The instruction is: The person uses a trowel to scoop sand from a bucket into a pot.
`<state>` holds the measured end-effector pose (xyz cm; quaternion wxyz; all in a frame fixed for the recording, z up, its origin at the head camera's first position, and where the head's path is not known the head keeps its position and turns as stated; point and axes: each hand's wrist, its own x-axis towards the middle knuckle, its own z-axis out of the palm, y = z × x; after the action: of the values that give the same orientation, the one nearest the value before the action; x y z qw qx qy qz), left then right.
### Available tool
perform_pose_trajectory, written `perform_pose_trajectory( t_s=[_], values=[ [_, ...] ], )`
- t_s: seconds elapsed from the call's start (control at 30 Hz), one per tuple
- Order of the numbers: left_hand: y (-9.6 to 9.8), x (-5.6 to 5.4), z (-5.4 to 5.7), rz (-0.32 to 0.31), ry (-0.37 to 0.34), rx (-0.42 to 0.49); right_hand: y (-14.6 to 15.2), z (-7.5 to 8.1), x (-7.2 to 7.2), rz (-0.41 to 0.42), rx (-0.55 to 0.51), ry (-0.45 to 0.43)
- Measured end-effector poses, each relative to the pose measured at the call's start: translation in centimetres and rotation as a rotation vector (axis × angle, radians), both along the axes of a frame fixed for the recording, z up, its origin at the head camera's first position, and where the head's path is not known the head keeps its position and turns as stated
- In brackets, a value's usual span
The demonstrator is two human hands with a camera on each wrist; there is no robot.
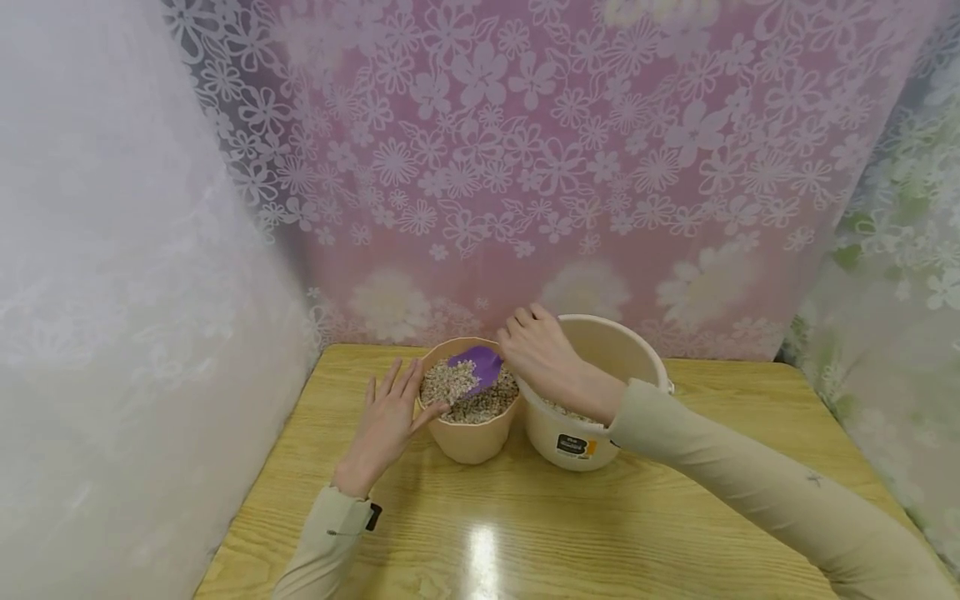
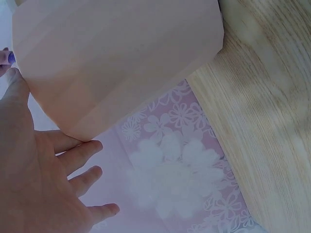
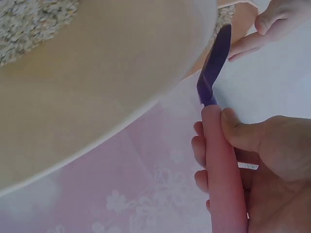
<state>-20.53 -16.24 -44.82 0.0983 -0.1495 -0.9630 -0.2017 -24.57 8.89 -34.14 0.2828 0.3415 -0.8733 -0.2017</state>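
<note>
My right hand (image 1: 542, 350) grips the pink handle (image 3: 223, 170) of a garden trowel, its purple blade (image 1: 480, 367) over the peach flower pot (image 1: 471, 442). Pale, coarse grains (image 1: 450, 382) lie along the blade's edge and on the darker grains (image 1: 487, 404) that nearly fill the pot. At the pot's left rim, my left hand (image 1: 386, 425) rests with fingers straight and spread; the left wrist view shows fingertips right at the pot wall (image 2: 116, 63). The white bucket (image 1: 570, 442) stands just right of the pot, under my right forearm, with pale grains (image 3: 34, 29) inside.
Both containers stand near the back of a wooden table (image 1: 480, 517). A pink flowered curtain (image 1: 480, 167) hangs behind it, with a white sheet (image 1: 135, 292) on the left and another patterned curtain (image 1: 892, 333) on the right. The bucket bears a dark label (image 1: 573, 446).
</note>
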Motion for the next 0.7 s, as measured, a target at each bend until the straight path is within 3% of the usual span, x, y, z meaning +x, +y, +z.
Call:
perform_pose_trajectory(
  t_s=[0.2,0.33,0.4,0.47,0.6,0.7],
  values=[
    [0.1,0.0,0.1,0.002,-0.002,0.000,1.7,0.6,-0.1,0.056,0.102,0.125],
    [0.0,0.0,0.1,0.006,0.005,-0.016,3.0,1.1,-0.5,0.119,0.039,0.235],
    [0.0,0.0,0.2,0.007,0.008,-0.024,3.7,1.3,-0.7,0.134,-0.032,0.243],
    [0.0,0.0,0.2,0.009,0.005,-0.029,4.4,1.4,-0.8,0.137,-0.131,0.188],
    [0.1,0.1,0.3,0.010,-0.003,-0.035,6.0,1.5,-0.6,0.110,-0.343,-0.034],
    [0.1,0.1,0.4,0.007,-0.008,-0.029,7.4,1.4,-0.3,0.048,-0.424,-0.145]
  ],
)
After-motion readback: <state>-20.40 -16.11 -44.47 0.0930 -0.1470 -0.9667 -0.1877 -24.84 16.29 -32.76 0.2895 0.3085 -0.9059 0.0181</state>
